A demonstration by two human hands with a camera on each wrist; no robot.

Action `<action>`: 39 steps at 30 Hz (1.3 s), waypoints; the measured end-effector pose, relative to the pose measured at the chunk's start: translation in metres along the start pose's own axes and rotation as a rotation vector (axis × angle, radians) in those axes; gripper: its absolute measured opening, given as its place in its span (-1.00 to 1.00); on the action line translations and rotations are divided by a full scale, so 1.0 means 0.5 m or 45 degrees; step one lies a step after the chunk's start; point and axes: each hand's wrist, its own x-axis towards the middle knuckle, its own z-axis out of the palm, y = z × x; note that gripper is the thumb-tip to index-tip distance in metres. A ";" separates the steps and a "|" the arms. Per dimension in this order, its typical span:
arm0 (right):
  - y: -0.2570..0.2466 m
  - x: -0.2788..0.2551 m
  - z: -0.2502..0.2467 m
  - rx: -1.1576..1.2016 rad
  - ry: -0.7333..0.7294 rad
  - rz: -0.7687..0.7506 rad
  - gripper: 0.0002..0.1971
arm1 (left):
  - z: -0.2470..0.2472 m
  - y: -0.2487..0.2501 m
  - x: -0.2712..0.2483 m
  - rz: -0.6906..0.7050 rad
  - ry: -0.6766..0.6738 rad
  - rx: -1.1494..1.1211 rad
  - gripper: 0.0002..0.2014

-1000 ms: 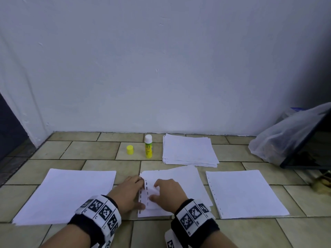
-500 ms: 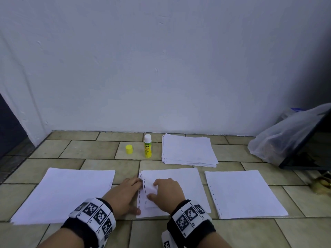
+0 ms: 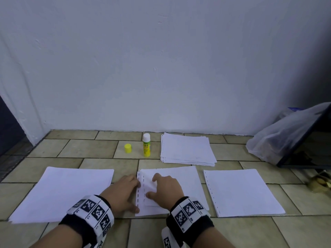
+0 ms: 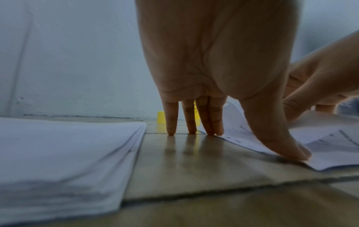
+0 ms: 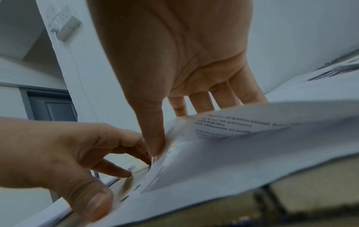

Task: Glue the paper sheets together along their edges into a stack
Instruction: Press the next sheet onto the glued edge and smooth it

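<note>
On the tiled floor lie the middle sheets [image 3: 186, 183], with punched holes along their left edge. My left hand [image 3: 133, 194] stands beside that edge, fingers [image 4: 172, 122] straight with their tips on the tile, and its thumb [image 4: 279, 138] presses the punched margin down. My right hand [image 3: 152, 186] is on the top sheet [image 5: 242, 127]. It pinches the sheet's left part, which buckles up and shows printed text underneath. The glue stick [image 3: 146, 144] stands uncapped near the wall, and its yellow cap [image 3: 128, 148] is just left of it.
A thick paper stack [image 3: 62, 192] lies to the left and a punched sheet [image 3: 240, 192] to the right. Another stack [image 3: 186, 149] sits at the back by the wall. A plastic bag [image 3: 283, 138] and a dark panel [image 3: 311, 151] fill the right corner.
The top sheet now lies squarer over the sheets beneath it. Both hands have stayed at its left edge, shifting only slightly.
</note>
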 end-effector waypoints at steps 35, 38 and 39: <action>-0.018 0.003 0.021 -0.279 -0.102 -0.027 -0.47 | 0.013 -0.035 0.004 -0.052 0.090 -0.089 -0.38; -0.018 0.008 0.027 -0.257 -0.126 0.006 -0.45 | 0.011 -0.035 0.002 -0.047 0.093 -0.094 -0.38; -0.017 0.010 0.029 -0.247 -0.129 0.013 -0.44 | 0.011 -0.035 0.002 -0.048 0.092 -0.098 -0.38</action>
